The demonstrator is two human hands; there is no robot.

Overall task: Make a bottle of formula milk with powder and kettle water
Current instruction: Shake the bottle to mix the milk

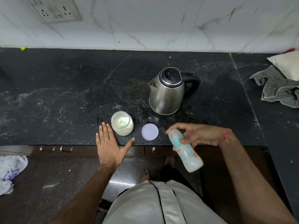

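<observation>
1. My right hand (196,135) grips the bottle (184,149) at five o'clock; light, smooth plastic, best held around its middle.
2. My left hand (110,143) lies flat and spread at the counter (64,94) edge, just beside the powder jar (122,123).
3. The jar's lid (150,131) lies between.
4. The kettle (168,91) stands at one o'clock; I can't see its water level, and blur hides the bottle's cap.

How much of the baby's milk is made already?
Nearly all, it seems. The powder jar stands open, its lid beside it. The right hand holds the capped bottle tilted and blurred, probably shaking milky liquid. The left hand rests flat. Left: closing the jar.
</observation>
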